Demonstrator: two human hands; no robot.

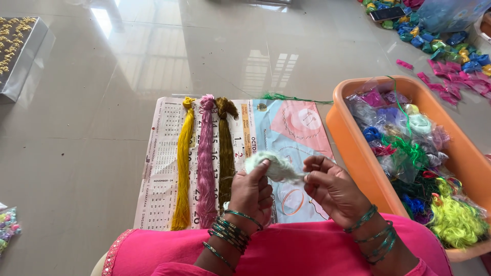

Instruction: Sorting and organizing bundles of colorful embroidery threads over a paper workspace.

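Note:
My left hand (251, 193) and my right hand (331, 188) both hold a pale mint-green bundle of thread (272, 165) above my lap. The left thumb presses on the bundle, and the right fingers pinch its right end. Below them a calendar sheet (163, 168) lies flat on the floor. On it lie three thread skeins side by side: yellow (184, 163), pink (206, 163) and olive-brown (226, 153). Both wrists wear green bangles.
An orange plastic tub (353, 138) at my right holds several bagged threads in many colours, with neon yellow-green thread (455, 217) at its near end. Loose coloured packets (450, 56) and a phone (387, 13) lie at far right. A box of gold pieces (18, 46) stands far left.

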